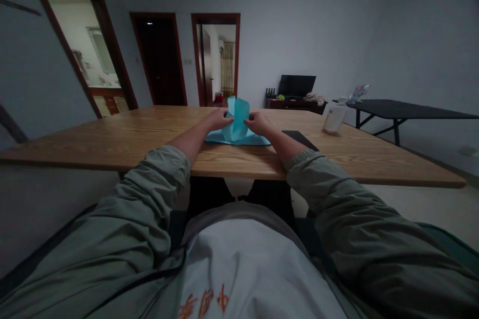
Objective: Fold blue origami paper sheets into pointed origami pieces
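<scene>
**Inspector:** Room first, working left to right.

**Assistant:** A wood-framed doorway [80, 40] gives onto a washroom with a wall mirror. Next come a dark doorway [159, 60] and an open doorway [215, 60] with a curtain beyond. An oak-look wooden tabletop [112, 142] runs across the foreground.

**Inspector:** Left hand?

**Assistant:** The left hand [220, 119] is closed on the left side of a raised fold in the light-blue sheet [236, 119], its fingers bunched, not spread. An olive-green jacket sleeve [112, 209] is pushed up that forearm.

**Inspector:** Location of the sheet?

**Assistant:** On the tabletop, between the hands. Its lower part lies flat, and the upper part stands up in a loose fold. The material could be paper or thin fabric; I cannot tell which.

**Inspector:** Right hand?

**Assistant:** The right hand [258, 122] is closed on the fold's right side, pinching it, though the fingertips are partly hidden.

**Inspector:** Remainder of the table?

**Assistant:** A black pad [299, 138] lies just beyond the right wrist. Farther right stands a translucent bottle [334, 119]. A separate black table [404, 109] is well apart against the right wall.
</scene>
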Demonstrator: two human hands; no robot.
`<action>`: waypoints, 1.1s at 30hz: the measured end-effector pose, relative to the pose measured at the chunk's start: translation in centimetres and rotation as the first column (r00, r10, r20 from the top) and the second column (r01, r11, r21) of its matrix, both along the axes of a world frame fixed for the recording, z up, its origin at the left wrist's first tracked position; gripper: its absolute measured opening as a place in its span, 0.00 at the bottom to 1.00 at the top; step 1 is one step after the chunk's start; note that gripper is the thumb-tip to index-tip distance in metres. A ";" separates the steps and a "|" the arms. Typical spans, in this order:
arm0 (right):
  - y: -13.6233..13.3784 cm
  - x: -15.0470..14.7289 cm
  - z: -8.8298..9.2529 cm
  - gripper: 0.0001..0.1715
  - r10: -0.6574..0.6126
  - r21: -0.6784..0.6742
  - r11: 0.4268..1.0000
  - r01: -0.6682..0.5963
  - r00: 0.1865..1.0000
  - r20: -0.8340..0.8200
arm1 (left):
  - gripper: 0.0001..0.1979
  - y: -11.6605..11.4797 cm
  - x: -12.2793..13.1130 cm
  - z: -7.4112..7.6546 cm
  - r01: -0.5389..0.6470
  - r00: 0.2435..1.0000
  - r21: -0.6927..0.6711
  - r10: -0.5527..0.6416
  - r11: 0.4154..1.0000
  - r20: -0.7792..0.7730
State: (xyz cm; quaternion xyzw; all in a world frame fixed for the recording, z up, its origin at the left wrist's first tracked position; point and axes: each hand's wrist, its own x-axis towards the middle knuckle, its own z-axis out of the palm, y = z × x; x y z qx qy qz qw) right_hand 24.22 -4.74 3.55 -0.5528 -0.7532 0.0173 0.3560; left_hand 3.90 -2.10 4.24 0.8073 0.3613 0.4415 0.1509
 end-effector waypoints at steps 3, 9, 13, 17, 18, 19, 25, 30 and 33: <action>0.1 0.6 0.5 0.12 -0.054 0.046 0.998 0.054 0.999 -0.003 | 0.07 0.1 -0.2 0.1 -0.041 0.997 -0.030 0.043 0.999 0.060; 0.9 2.3 1.8 0.10 -0.182 0.169 0.965 0.199 0.977 -0.114 | 0.08 0.8 -1.5 0.9 -0.276 0.951 0.054 0.265 0.960 0.159; 2.2 4.5 2.2 0.10 -0.242 0.187 0.935 0.302 0.927 -0.287 | 0.08 1.3 -3.0 1.6 -0.407 0.874 0.070 0.366 0.911 0.320; 3.6 6.5 2.1 0.13 -0.237 0.208 0.918 0.337 0.888 -0.394 | 0.10 1.6 -4.2 2.1 -0.448 0.835 0.082 0.384 0.890 0.394; 3.8 6.7 2.0 0.13 -0.229 0.213 0.918 0.335 0.885 -0.406 | 0.10 1.6 -4.3 2.2 -0.447 0.833 0.075 0.384 0.891 0.397; 3.9 6.8 2.0 0.14 -0.214 0.219 0.920 0.326 0.884 -0.416 | 0.11 1.6 -4.3 2.3 -0.436 0.834 0.062 0.377 0.898 0.403; 3.7 6.3 2.2 0.15 -0.113 0.259 0.931 0.259 0.876 -0.469 | 0.18 2.0 -4.2 2.2 -0.357 0.803 0.011 0.300 0.934 0.516; 3.6 6.3 2.4 0.14 -0.154 0.191 0.940 0.282 0.853 -0.499 | 0.18 3.1 -4.8 2.1 -0.366 0.797 -0.055 0.343 0.929 0.497; 3.7 6.4 2.4 0.14 -0.187 0.139 0.946 0.292 0.846 -0.500 | 0.14 3.7 -5.3 2.0 -0.416 0.801 -0.075 0.404 0.906 0.443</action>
